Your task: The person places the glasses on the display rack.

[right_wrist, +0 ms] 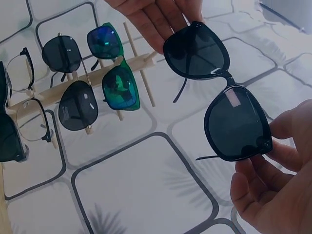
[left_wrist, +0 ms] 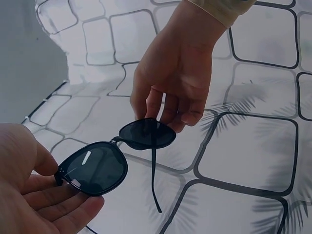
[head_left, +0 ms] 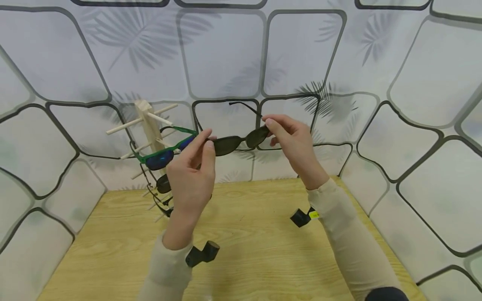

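Observation:
Black sunglasses point(head_left: 227, 145) with dark lenses are held up between my two hands, temples unfolded and pointing away. My left hand point(head_left: 192, 179) pinches the left end of the frame, near the hinge. At the opposite end, my right hand point(head_left: 295, 144) pinches the frame by its hinge. Both dark lenses point(right_wrist: 236, 124) face the right wrist camera, and one temple hangs down in the left wrist view. Just behind my left hand, green-framed sunglasses point(head_left: 160, 160) with blue mirrored lenses rest on a wooden peg rack point(head_left: 150, 131), partly hidden by that hand.
Lower on the rack are dark-lensed sunglasses point(right_wrist: 78, 105) and clear-lensed glasses point(right_wrist: 31, 119). Bare pegs point(head_left: 124, 126) stick out near its top. The wooden table point(head_left: 256, 246) lies below, with patterned white cloth walls point(head_left: 226, 54) around it.

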The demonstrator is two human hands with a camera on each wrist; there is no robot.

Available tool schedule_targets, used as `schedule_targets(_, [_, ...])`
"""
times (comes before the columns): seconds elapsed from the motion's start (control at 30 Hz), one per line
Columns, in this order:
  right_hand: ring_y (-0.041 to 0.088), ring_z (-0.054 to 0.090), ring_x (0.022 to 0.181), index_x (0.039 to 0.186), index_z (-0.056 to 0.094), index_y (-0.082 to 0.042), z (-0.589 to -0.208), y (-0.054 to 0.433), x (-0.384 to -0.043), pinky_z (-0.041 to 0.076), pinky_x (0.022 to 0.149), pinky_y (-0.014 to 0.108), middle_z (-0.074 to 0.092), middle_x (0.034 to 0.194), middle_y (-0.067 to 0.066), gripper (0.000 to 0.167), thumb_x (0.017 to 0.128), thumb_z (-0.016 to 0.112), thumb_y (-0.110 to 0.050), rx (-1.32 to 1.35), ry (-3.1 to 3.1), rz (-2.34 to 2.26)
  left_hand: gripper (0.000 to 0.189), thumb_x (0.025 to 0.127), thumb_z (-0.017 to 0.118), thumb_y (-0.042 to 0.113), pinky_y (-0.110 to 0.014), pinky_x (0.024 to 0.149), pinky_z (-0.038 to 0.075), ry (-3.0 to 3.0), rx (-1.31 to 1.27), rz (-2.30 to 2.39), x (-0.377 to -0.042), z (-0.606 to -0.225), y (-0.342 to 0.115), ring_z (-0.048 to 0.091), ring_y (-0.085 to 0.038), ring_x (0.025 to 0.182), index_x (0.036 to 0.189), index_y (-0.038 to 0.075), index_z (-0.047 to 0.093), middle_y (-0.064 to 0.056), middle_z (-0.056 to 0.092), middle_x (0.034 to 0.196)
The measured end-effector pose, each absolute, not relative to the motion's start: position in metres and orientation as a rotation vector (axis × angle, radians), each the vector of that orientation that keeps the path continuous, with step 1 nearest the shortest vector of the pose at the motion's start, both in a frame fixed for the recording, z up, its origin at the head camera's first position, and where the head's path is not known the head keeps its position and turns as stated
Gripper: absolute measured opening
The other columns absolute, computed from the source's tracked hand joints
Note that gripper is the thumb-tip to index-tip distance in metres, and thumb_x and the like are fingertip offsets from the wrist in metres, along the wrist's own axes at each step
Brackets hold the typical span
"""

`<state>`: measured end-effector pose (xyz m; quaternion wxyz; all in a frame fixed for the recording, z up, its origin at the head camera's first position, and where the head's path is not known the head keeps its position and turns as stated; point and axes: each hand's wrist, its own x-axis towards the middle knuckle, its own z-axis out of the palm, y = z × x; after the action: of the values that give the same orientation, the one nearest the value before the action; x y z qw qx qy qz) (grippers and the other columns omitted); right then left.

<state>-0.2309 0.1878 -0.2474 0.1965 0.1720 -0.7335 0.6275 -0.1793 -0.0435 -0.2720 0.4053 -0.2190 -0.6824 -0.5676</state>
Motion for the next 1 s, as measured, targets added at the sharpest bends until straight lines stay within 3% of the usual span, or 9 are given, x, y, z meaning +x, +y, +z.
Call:
schedule_targets(0.07, [0.016, 0.064, 0.087, 0.126, 0.075, -0.009, -0.245, 0.183, -0.232, 0.059, 0.072, 0.030, 0.072, 0.100, -0.007, 0.029, 0.106, 0.066, -0.027, 0.503, -2.044, 1.767, 0.030, 0.107, 0.061, 0.012, -0.013, 0.067, 0.048, -1.722, -0.539, -1.430, -0.177, -0.269, -0.047, 0.068, 0.002, 0.078, 0.134, 0.004, 0.072, -0.013, 0.079, 0.118])
schedule_targets(0.2, [0.022, 0.062, 0.089, 0.127, 0.075, -0.006, -0.239, 0.174, -0.234, 0.058, 0.072, 0.031, 0.071, 0.104, -0.006, 0.029, 0.106, 0.065, -0.024, 0.546, -2.019, 1.791, 0.030, 0.108, 0.060, 0.013, -0.014, 0.069, 0.049, -1.713, -0.513, -1.407, -0.173, -0.263, -0.052, 0.074, -0.002, 0.088, 0.134, 0.004, 0.072, -0.013, 0.079, 0.118])
schedule_targets(0.27, [0.021, 0.062, 0.088, 0.127, 0.074, -0.006, -0.237, 0.169, -0.235, 0.057, 0.072, 0.032, 0.070, 0.104, -0.006, 0.029, 0.107, 0.064, -0.023, 0.563, -2.013, 1.797, 0.030, 0.107, 0.061, 0.013, -0.013, 0.073, 0.053, -1.700, -0.505, -1.400, -0.171, -0.261, -0.056, 0.076, -0.003, 0.096, 0.133, 0.003, 0.072, -0.013, 0.079, 0.117])
schedule_targets(0.43, [0.015, 0.061, 0.081, 0.127, 0.074, -0.004, -0.233, 0.157, -0.238, 0.057, 0.070, 0.032, 0.070, 0.095, -0.007, 0.029, 0.107, 0.063, -0.022, 0.610, -2.009, 1.779, 0.029, 0.105, 0.063, 0.011, -0.012, 0.078, 0.057, -1.663, -0.483, -1.399, -0.168, -0.255, -0.065, 0.076, 0.002, 0.097, 0.130, 0.001, 0.074, -0.015, 0.080, 0.114])
schedule_targets(0.6, [0.020, 0.063, 0.087, 0.128, 0.074, -0.004, -0.229, 0.145, -0.241, 0.057, 0.070, 0.031, 0.072, 0.103, -0.008, 0.029, 0.107, 0.062, -0.020, 0.653, -2.005, 1.798, 0.028, 0.104, 0.064, 0.010, -0.011, 0.080, 0.057, -1.659, -0.442, -1.387, -0.166, -0.250, -0.074, 0.073, 0.004, 0.090, 0.127, 0.000, 0.075, -0.016, 0.080, 0.112])
schedule_targets(0.87, [0.019, 0.063, 0.089, 0.129, 0.074, -0.003, -0.225, 0.122, -0.252, 0.057, 0.068, 0.027, 0.072, 0.111, -0.001, 0.029, 0.108, 0.062, -0.020, 0.683, -2.000, 1.840, 0.026, 0.104, 0.064, 0.012, -0.008, 0.057, 0.043, -1.629, -0.361, -1.375, -0.165, -0.246, -0.087, 0.059, 0.005, 0.064, 0.125, 0.007, 0.078, -0.017, 0.080, 0.108])
schedule_targets(1.0, [0.018, 0.063, 0.087, 0.128, 0.074, -0.002, -0.224, 0.113, -0.255, 0.056, 0.067, 0.027, 0.072, 0.103, -0.003, 0.029, 0.107, 0.062, -0.018, 0.687, -1.996, 1.851, 0.026, 0.104, 0.063, 0.012, -0.008, 0.064, 0.050, -1.632, -0.341, -1.365, -0.164, -0.245, -0.092, 0.069, 0.005, 0.075, 0.125, 0.004, 0.077, -0.017, 0.080, 0.110])
